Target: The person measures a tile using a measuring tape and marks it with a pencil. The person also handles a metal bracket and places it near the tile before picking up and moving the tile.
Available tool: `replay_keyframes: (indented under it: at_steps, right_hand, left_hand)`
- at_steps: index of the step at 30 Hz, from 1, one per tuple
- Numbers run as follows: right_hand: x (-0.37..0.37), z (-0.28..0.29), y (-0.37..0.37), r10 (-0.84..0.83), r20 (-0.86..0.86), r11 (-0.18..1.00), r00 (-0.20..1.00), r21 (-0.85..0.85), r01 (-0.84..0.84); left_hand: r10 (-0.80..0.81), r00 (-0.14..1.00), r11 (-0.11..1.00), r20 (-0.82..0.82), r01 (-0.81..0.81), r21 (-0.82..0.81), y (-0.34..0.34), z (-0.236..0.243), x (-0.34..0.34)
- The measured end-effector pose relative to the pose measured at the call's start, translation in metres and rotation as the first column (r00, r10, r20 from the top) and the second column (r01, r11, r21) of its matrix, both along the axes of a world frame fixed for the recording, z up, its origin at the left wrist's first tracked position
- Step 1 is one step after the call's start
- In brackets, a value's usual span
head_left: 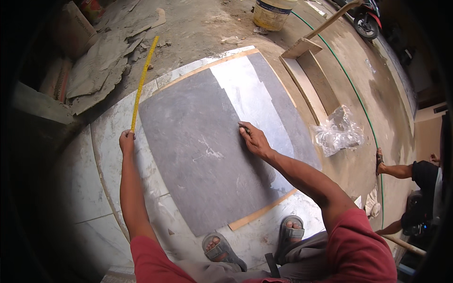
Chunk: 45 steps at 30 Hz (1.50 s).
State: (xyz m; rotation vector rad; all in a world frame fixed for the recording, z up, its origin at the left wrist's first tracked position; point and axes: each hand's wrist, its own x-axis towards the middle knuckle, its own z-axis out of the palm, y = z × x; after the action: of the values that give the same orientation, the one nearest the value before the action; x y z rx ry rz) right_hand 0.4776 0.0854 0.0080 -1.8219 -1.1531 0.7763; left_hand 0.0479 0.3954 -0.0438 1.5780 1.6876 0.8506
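Note:
My left hand (127, 140) is closed round the near end of a yellow measuring tape (143, 78), whose blade runs out stiffly away from me over the floor. My right hand (256, 140) is pinched just above a large dark grey tile (184, 141), near its right edge. A small dark thing shows between those fingers, too small to name. Right of the tile lies a shiny pale strip (264, 101), with another grey piece (278, 92) beyond it. Orange-brown edging (262, 210) shows beneath the near and far sides of these pieces.
White marble-look tiles (108, 174) lie under my sandals. Torn cardboard (101, 78) is at the far left. A dirty bucket (272, 14), a wooden trough with a handle (306, 78), crumpled clear plastic (339, 132) and a green hose (351, 78) are rightward. Another person's leg (396, 170) shows at the right.

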Motion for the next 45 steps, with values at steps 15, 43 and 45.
replay_keyframes:
  at_steps: [15,43,45]
  right_hand:
    - [-0.05,0.008,-0.034,0.382,0.305,0.914,0.872,0.011,-0.405]
    - [-0.037,0.084,-0.019,0.22,-0.835,0.969,0.504,0.128,-0.211]
    - [-0.029,0.091,-0.021,0.204,-0.863,0.971,0.463,0.119,-0.206]
  left_hand:
    - [0.254,0.961,0.868,0.11,-0.176,-0.465,-0.279,0.067,-0.091]
    - [0.176,0.962,0.889,0.208,-0.065,-0.453,-0.354,0.067,-0.014]
    - [0.177,0.963,0.879,0.205,-0.061,-0.473,-0.354,0.068,-0.007]
